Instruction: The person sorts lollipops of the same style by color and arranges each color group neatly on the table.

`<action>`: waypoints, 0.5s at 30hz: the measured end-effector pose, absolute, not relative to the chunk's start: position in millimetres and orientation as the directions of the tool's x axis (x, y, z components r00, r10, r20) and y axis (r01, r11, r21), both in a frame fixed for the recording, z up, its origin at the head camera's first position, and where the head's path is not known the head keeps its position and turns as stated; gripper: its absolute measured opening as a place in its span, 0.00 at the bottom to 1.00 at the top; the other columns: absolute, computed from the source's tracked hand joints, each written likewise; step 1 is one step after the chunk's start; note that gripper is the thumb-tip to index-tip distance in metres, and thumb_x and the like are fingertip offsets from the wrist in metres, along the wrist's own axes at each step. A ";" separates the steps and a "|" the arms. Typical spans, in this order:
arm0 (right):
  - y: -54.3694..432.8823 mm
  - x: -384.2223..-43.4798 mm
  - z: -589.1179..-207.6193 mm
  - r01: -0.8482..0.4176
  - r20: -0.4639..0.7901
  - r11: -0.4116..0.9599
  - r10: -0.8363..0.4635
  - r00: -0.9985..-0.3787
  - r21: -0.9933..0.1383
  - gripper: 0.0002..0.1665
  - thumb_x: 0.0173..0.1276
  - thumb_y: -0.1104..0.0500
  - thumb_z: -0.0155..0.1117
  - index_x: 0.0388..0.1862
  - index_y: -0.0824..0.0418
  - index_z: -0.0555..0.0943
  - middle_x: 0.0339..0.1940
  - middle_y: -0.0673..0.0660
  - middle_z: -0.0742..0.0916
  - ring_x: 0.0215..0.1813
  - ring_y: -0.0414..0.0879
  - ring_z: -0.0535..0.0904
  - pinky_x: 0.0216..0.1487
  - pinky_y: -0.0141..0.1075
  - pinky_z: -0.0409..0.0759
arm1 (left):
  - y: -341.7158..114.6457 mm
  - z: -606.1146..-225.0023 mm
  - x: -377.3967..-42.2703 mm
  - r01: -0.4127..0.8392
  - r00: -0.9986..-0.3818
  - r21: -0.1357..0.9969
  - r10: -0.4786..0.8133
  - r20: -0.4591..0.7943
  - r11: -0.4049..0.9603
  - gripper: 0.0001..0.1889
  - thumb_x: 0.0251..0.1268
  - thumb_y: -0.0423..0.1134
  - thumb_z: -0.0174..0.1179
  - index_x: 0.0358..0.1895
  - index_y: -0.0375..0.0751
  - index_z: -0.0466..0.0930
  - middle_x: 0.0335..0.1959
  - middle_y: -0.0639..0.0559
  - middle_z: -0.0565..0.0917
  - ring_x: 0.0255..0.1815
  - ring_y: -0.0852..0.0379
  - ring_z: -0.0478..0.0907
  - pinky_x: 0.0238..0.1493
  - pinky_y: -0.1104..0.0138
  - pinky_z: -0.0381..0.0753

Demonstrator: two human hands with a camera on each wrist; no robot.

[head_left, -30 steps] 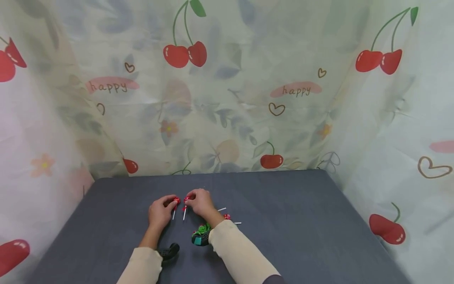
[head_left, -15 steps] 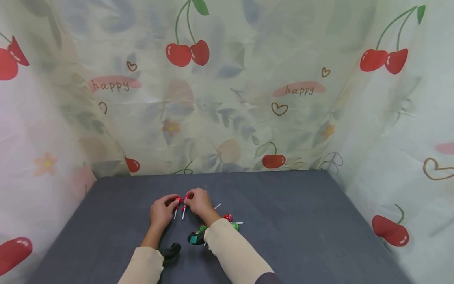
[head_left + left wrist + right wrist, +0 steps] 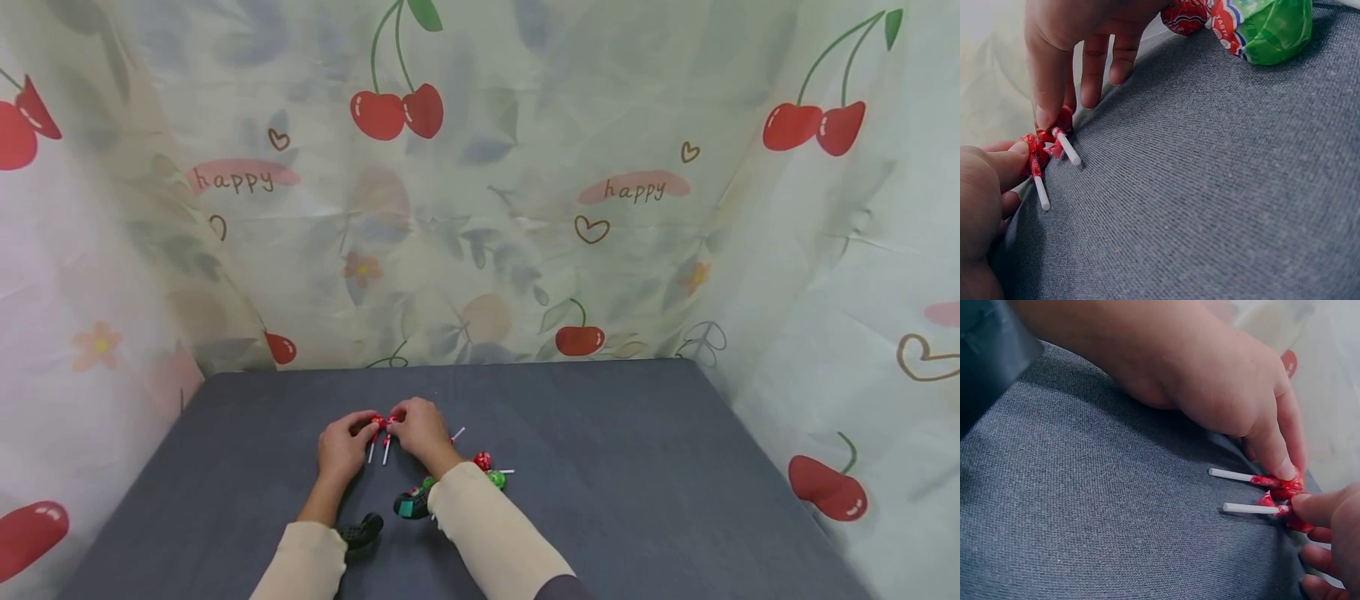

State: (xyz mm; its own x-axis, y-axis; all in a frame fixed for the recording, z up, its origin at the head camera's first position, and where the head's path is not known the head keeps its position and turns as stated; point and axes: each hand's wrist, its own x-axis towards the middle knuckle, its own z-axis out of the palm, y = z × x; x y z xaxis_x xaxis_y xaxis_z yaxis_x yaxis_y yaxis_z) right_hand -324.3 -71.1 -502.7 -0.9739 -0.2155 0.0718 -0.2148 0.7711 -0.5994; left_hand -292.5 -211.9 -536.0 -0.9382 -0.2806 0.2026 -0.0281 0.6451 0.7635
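Two red-wrapped lollipops with white sticks lie side by side on the dark cloth, their wrapped heads close together and sticks toward the person. My left hand [image 3: 342, 448] pinches the left lollipop [image 3: 1035, 157] by its head between thumb and fingers. The head of the right lollipop [image 3: 1062, 128] is pinched by my right hand [image 3: 422, 429]. Fingers partly cover both heads. In the right wrist view, the left hand [image 3: 1229, 387] reaches in from above and the right hand [image 3: 1344, 531] sits at the right edge.
Beside the right forearm are a green lollipop [image 3: 497, 479] and a red lollipop [image 3: 482, 460], partly hidden by the sleeve. Another white stick [image 3: 458, 433] shows near the right wrist. Black wrist devices hang under both forearms. A cherry-print curtain [image 3: 465, 208] surrounds the table [image 3: 615, 467].
Both hands have come slightly closer together, bringing the two red lollipop heads from a small gap to nearly touching. The right forearm shifted left, uncovering the green lollipop.
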 end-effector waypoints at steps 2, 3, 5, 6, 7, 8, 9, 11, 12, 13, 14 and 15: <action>-70.8 -324.2 -502.9 -0.209 0.067 0.775 -0.212 -0.975 -0.597 0.11 0.62 0.52 0.72 0.43 0.50 0.88 0.33 0.44 0.85 0.38 0.40 0.79 0.41 0.36 0.76 | -211.7 -536.4 -292.2 -0.029 -0.938 0.762 -0.281 0.203 0.647 0.14 0.67 0.41 0.63 0.52 0.41 0.84 0.45 0.43 0.85 0.44 0.47 0.79 0.47 0.51 0.73; -70.6 -324.1 -502.9 -0.208 0.065 0.775 -0.212 -0.975 -0.597 0.11 0.62 0.52 0.72 0.44 0.50 0.88 0.33 0.44 0.85 0.39 0.40 0.80 0.41 0.36 0.76 | -211.6 -536.6 -292.0 -0.029 -0.937 0.761 -0.282 0.204 0.648 0.14 0.67 0.41 0.63 0.52 0.41 0.84 0.45 0.43 0.85 0.44 0.47 0.79 0.47 0.51 0.73; -69.9 -324.2 -502.9 -0.208 0.065 0.773 -0.212 -0.975 -0.600 0.12 0.62 0.52 0.72 0.45 0.50 0.87 0.34 0.44 0.85 0.39 0.41 0.80 0.41 0.36 0.76 | -211.1 -537.1 -291.8 -0.025 -0.936 0.759 -0.283 0.211 0.651 0.14 0.67 0.41 0.63 0.52 0.40 0.84 0.44 0.43 0.85 0.44 0.46 0.79 0.47 0.51 0.73; -69.5 -324.4 -502.9 -0.208 0.066 0.771 -0.212 -0.975 -0.602 0.13 0.62 0.52 0.72 0.45 0.50 0.87 0.34 0.44 0.85 0.40 0.40 0.80 0.41 0.36 0.76 | -211.0 -537.3 -291.7 -0.027 -0.935 0.758 -0.286 0.212 0.652 0.14 0.66 0.41 0.63 0.51 0.40 0.85 0.44 0.43 0.85 0.44 0.46 0.79 0.47 0.51 0.73; -69.0 -324.7 -502.9 -0.210 0.068 0.769 -0.213 -0.975 -0.604 0.13 0.62 0.52 0.72 0.46 0.50 0.87 0.34 0.44 0.85 0.39 0.40 0.80 0.41 0.35 0.76 | -210.7 -537.2 -291.5 -0.027 -0.933 0.757 -0.288 0.215 0.653 0.14 0.66 0.41 0.64 0.51 0.40 0.85 0.44 0.43 0.86 0.44 0.46 0.80 0.47 0.51 0.73; -68.4 -324.9 -503.0 -0.212 0.070 0.766 -0.213 -0.974 -0.607 0.14 0.62 0.52 0.72 0.46 0.50 0.87 0.34 0.44 0.85 0.39 0.40 0.80 0.40 0.35 0.76 | -210.4 -537.1 -291.3 -0.027 -0.932 0.756 -0.289 0.217 0.654 0.14 0.66 0.41 0.64 0.51 0.40 0.85 0.44 0.43 0.86 0.44 0.46 0.80 0.47 0.51 0.73; -67.8 -325.1 -503.2 -0.212 0.072 0.762 -0.213 -0.974 -0.612 0.14 0.61 0.51 0.73 0.46 0.51 0.87 0.33 0.44 0.85 0.39 0.40 0.80 0.40 0.35 0.76 | -210.3 -537.1 -291.3 -0.027 -0.932 0.757 -0.290 0.217 0.653 0.14 0.66 0.41 0.64 0.51 0.40 0.85 0.44 0.43 0.86 0.44 0.46 0.80 0.47 0.51 0.73; -66.5 -325.4 -503.0 -0.221 0.082 0.755 -0.218 -0.972 -0.617 0.15 0.61 0.51 0.73 0.46 0.52 0.87 0.33 0.45 0.84 0.38 0.41 0.80 0.39 0.34 0.76 | -210.2 -536.8 -291.4 -0.028 -0.932 0.757 -0.291 0.217 0.653 0.14 0.66 0.41 0.64 0.51 0.40 0.85 0.44 0.43 0.86 0.45 0.46 0.80 0.48 0.51 0.73; -65.7 -325.4 -502.7 -0.228 0.087 0.751 -0.223 -0.971 -0.619 0.15 0.61 0.51 0.73 0.46 0.52 0.87 0.33 0.45 0.84 0.38 0.41 0.79 0.39 0.34 0.76 | -210.3 -536.6 -291.6 -0.029 -0.932 0.757 -0.292 0.216 0.652 0.14 0.66 0.41 0.64 0.51 0.40 0.85 0.44 0.43 0.86 0.45 0.46 0.80 0.48 0.51 0.73; -64.9 -325.2 -501.8 -0.234 0.092 0.745 -0.226 -0.970 -0.624 0.15 0.61 0.52 0.73 0.46 0.53 0.87 0.33 0.46 0.84 0.38 0.41 0.79 0.39 0.34 0.76 | -210.5 -536.4 -291.9 -0.028 -0.932 0.758 -0.291 0.216 0.652 0.14 0.66 0.41 0.64 0.51 0.40 0.85 0.44 0.43 0.86 0.45 0.46 0.80 0.48 0.51 0.73; -64.2 -325.2 -501.3 -0.242 0.100 0.741 -0.231 -0.968 -0.626 0.15 0.61 0.52 0.73 0.46 0.54 0.87 0.33 0.47 0.83 0.38 0.42 0.79 0.38 0.34 0.76 | -211.0 -536.3 -292.4 -0.025 -0.932 0.758 -0.289 0.217 0.651 0.14 0.66 0.41 0.64 0.51 0.40 0.85 0.45 0.43 0.86 0.45 0.46 0.80 0.48 0.51 0.73; -63.4 -325.6 -501.1 -0.252 0.109 0.736 -0.237 -0.965 -0.628 0.15 0.61 0.52 0.73 0.46 0.54 0.87 0.33 0.47 0.83 0.37 0.42 0.79 0.38 0.34 0.76 | -211.5 -536.3 -292.9 -0.025 -0.933 0.759 -0.288 0.216 0.650 0.14 0.66 0.40 0.64 0.51 0.40 0.85 0.45 0.43 0.86 0.45 0.46 0.80 0.48 0.51 0.73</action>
